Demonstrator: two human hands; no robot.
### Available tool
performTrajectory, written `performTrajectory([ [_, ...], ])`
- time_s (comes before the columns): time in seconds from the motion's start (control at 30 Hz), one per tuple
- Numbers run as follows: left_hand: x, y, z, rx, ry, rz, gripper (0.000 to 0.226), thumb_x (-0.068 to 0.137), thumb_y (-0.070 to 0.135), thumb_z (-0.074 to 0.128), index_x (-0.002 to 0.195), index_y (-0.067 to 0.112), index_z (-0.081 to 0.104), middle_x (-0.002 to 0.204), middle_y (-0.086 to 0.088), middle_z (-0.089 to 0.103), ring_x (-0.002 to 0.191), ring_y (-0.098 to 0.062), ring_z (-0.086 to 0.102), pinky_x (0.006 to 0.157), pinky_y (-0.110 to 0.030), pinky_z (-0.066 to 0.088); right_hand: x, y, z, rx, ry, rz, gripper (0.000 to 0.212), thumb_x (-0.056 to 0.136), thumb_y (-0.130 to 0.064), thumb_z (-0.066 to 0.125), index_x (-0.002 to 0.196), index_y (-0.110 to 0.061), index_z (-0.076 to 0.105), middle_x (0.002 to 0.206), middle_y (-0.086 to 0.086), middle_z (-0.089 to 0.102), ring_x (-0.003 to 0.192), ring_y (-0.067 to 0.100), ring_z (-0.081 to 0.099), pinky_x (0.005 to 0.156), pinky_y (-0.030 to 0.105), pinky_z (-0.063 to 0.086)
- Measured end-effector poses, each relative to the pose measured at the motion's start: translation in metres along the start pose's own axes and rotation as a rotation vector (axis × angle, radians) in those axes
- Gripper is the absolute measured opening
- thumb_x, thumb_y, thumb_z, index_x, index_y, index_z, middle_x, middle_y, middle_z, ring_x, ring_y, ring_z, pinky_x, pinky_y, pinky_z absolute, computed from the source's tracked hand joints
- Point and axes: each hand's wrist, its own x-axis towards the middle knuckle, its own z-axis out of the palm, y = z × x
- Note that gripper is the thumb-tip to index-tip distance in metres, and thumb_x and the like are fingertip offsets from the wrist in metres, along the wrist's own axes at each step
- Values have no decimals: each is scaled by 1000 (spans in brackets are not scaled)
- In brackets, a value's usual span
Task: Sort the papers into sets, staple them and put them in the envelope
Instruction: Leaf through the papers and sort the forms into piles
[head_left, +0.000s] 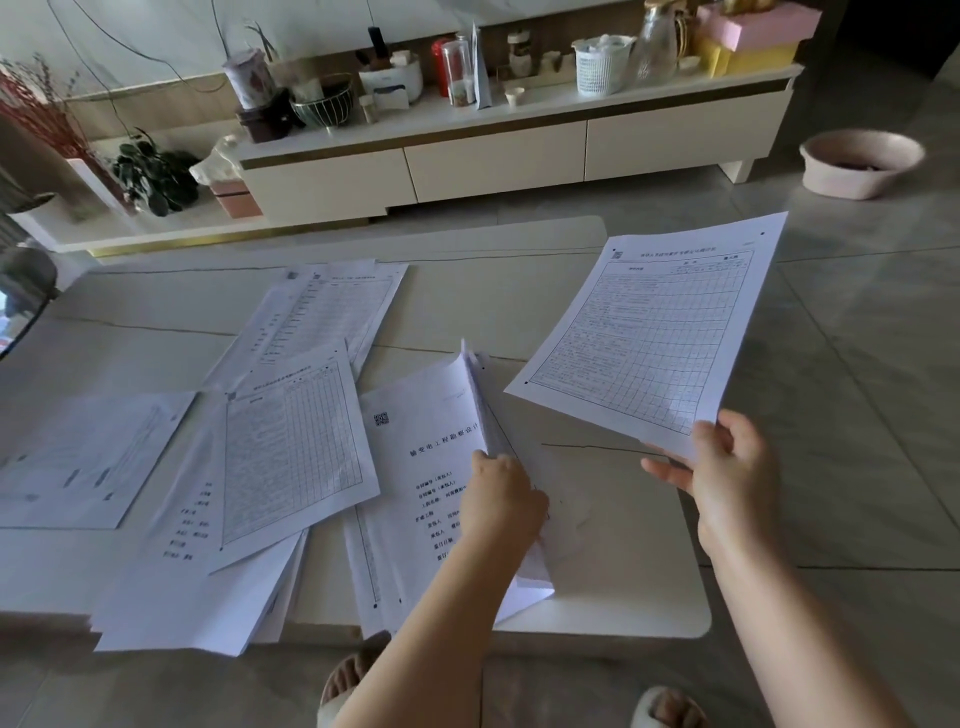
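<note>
Head view of a paper-sorting task at a low marble-patterned worktop (623, 587). The right hand (727, 483) pinches the near corner of a single gridded form sheet (654, 332), thumb on top and fingers beneath, and holds it raised above the worktop's right edge, tilted away from the viewer. The left hand (501, 501) grips a stack of papers (415, 493) near the worktop's front centre, fingers curled round the lifted right-hand edges of the upper sheets, which stand fanned upward; the exposed top sheet bears a QR code and printed text. To the left lies a loose pile (197, 582) overhanging the front edge, with another gridded form (296, 452) lying skewed on top. Further left a separate sheet (88, 457) lies flat. Behind, toward the far side, more gridded sheets (322, 312) lie overlapped. Two slippered feet (353, 675) show on the tiled floor (857, 338) below the worktop. A long low cabinet (493, 156) carrying jars and a basket stands beyond, with a pink basin (860, 163) on the floor to its right.
</note>
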Motion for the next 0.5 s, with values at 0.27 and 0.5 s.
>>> performTrajectory([
  [0.27,-8,-66,-56,-468,53,-111,8,84,19,63,81,14,68,78,1,63,70,-14,56,59,-23,45,-5,-2,0,-139,-31,-62,22,97,-8,46,105,-20,63,89,-9,64,48,15,67,74,53,52],
  [0.5,-33,-98,-114,-667,284,-124,7,70,24,70,67,19,66,69,0,64,64,-18,59,60,-30,49,-13,-2,1,-414,-83,-195,18,97,-17,51,108,-23,64,87,-3,65,47,17,61,42,9,39],
])
